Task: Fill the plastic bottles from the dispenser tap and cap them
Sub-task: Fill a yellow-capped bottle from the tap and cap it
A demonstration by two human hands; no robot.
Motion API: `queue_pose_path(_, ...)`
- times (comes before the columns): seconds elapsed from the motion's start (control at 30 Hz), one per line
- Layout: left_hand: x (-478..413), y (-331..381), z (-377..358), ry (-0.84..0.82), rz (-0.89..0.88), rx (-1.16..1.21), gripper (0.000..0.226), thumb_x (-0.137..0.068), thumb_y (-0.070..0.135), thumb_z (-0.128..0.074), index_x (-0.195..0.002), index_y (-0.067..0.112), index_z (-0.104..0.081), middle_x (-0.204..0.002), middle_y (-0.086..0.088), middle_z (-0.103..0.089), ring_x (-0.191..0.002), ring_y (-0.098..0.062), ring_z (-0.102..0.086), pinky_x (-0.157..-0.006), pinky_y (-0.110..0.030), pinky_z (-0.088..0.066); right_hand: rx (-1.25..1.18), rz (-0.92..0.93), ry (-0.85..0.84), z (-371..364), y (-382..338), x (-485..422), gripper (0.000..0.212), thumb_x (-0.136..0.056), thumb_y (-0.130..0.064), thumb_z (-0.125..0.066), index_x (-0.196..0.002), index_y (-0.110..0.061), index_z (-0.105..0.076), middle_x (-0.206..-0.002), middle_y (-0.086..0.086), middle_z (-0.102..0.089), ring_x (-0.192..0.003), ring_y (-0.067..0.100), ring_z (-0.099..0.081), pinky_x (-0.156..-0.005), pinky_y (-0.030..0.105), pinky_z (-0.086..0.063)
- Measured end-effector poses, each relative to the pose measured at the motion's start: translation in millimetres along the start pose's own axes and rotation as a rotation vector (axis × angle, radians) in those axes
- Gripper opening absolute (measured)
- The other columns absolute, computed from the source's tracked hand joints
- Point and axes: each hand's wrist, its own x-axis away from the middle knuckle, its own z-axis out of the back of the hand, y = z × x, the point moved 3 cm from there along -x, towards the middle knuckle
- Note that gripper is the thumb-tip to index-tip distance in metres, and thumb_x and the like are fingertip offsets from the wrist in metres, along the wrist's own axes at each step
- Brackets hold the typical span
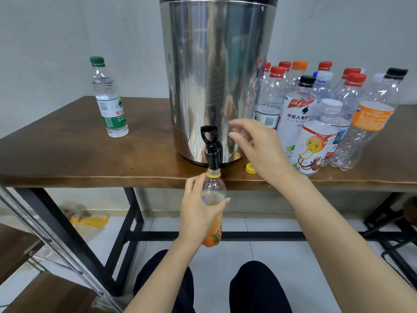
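Filling step, centre of frame. Your left hand (198, 208) grips the orange-labelled bottle (214, 188) around its shoulder, fingers wrapped. It holds the bottle below the table edge, with the open neck directly under the black spout (213, 157) of the steel dispenser (216, 75). Your right hand (259, 150) hovers just right of the tap lever (208, 133), fingers loose and slightly blurred, holding nothing. No stream is discernible, and the fill level cannot be read. As judged, the next move calls for the right hand to work the lever while the left keeps the neck aligned. The yellow cap (250, 168) lies at the edge of the table (79, 154), just beside the right wrist, within reach for capping. The capped bottles (338, 109) crowd the right of the frame; a green-capped water bottle (110, 98) stands alone at upper left.
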Motion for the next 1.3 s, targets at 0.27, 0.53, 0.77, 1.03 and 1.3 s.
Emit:
queue_pose_path(0.27, -1.4, -0.9, 2.7, 0.007, -0.019, -0.012, 0.078, -0.071, 0.037, -0.087, -0.138, 0.016, -0.053, -0.122, 0.008, -0.051, -0.106, 0.003, -0.046, -0.085, 0.004, -0.033, 0.189, 0.118, -0.236, -0.8, -49.9, -31.1, 0.024, -0.096, -0.021, -0.059, -0.120, -0.024, -0.066, -0.108, -0.008, -0.061, -0.101, 0.010, -0.046, -0.082, 0.035, -0.044)
queue_pose_path(0.53, -1.9, -0.8, 3.5, 0.012, -0.024, -0.006, 0.079, -0.070, 0.037, -0.087, -0.138, 0.016, -0.053, -0.120, 0.010, -0.051, -0.105, 0.002, -0.047, -0.084, 0.004, -0.033, 0.204, 0.252, 0.084, -15.2, -44.7, -11.9, 0.003, -0.090, -0.014, -0.063, -0.090, -0.014, -0.066, -0.087, -0.003, -0.057, -0.087, 0.014, -0.045, -0.056, 0.037, -0.044)
queue_pose_path(0.77, -1.8, -0.2, 3.1, 0.028, -0.037, 0.005, 0.077, -0.069, 0.035, -0.088, -0.136, 0.018, -0.054, -0.119, 0.011, -0.053, -0.104, 0.007, -0.045, -0.085, 0.004, -0.032, 0.179, 0.392, 0.317, -29.2, -31.7, 40.8, 0.009, -0.089, -0.005, -0.062, -0.084, -0.003, -0.069, -0.082, 0.007, -0.063, -0.077, 0.025, -0.056, -0.061, 0.036, -0.049)
queue_pose_path(1.03, -1.4, 1.1, 4.1, 0.017, -0.032, 0.060, 0.071, -0.066, 0.026, -0.087, -0.130, 0.021, -0.057, -0.116, 0.012, -0.055, -0.105, 0.001, -0.054, -0.086, 0.000, -0.036, 0.082, 0.069, 0.342, -39.3, -35.1, 43.1, 0.038, -0.082, -0.050, -0.073, -0.079, -0.013, -0.065, -0.092, -0.004, -0.060, -0.090, 0.014, -0.049, -0.071, 0.024, -0.043)
queue_pose_path(1.3, -1.2, -1.7, 3.2, 0.037, -0.055, 0.047, 0.072, -0.068, 0.031, -0.089, -0.132, 0.024, -0.056, -0.113, 0.014, -0.052, -0.107, 0.009, -0.051, -0.085, 0.000, -0.035, -0.161, 0.061, 0.157, -21.2, 0.7, 30.6, 0.021, -0.087, -0.042, -0.063, -0.097, -0.024, -0.069, -0.099, -0.024, -0.057, -0.096, 0.000, -0.044, -0.091, 0.042, -0.041)
